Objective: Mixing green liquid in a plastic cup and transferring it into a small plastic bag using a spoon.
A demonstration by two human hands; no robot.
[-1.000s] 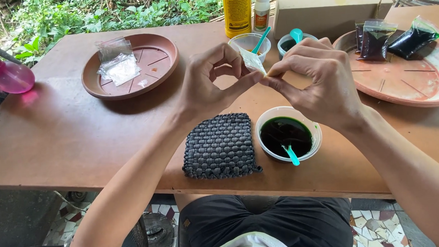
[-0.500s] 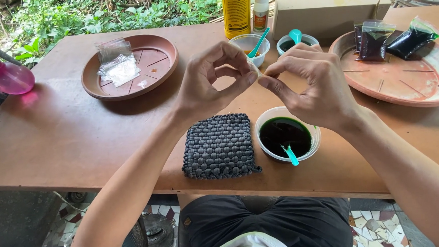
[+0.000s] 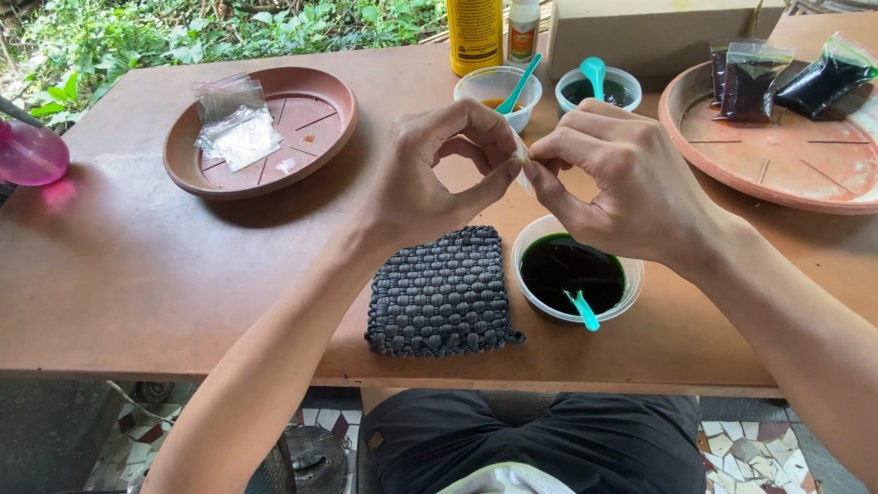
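Your small clear packet (image 3: 522, 164) sits at the centre of the frame, pinched between the fingertips of your left hand (image 3: 435, 172) and your right hand (image 3: 621, 182), both closed on it just above the bowl of dark green liquid (image 3: 576, 280). It looks light, thin, floppy and probably slippery, so hold it by its edges. Seen edge-on, its long axis runs roughly up and down, with the grey woven mat (image 3: 441, 292) at lower left.
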